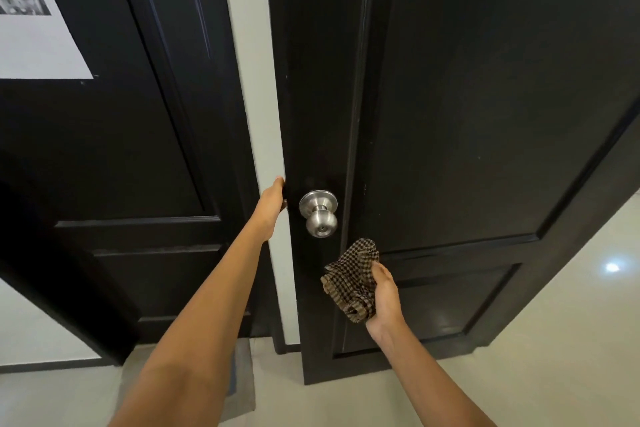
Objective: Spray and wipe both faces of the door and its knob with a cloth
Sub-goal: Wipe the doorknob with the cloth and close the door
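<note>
Fingers (pixel 279 181) of the left hand (pixel 272 204) curl round the edge of the black panelled door (pixel 485 114), those of the right hand (pixel 386 293) clamp a crumpled brown-checked cloth (pixel 351 282), with the round brushed-steel knob (pixel 319 213) and far face seemingly left to wipe.

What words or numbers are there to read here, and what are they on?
The paper sheet on the other black door: print at its top edge, too blurred to read.
The knob, cloth and door: no words or numbers show.

paper notice (pixel 36 42), print blurred, unreadable
</note>
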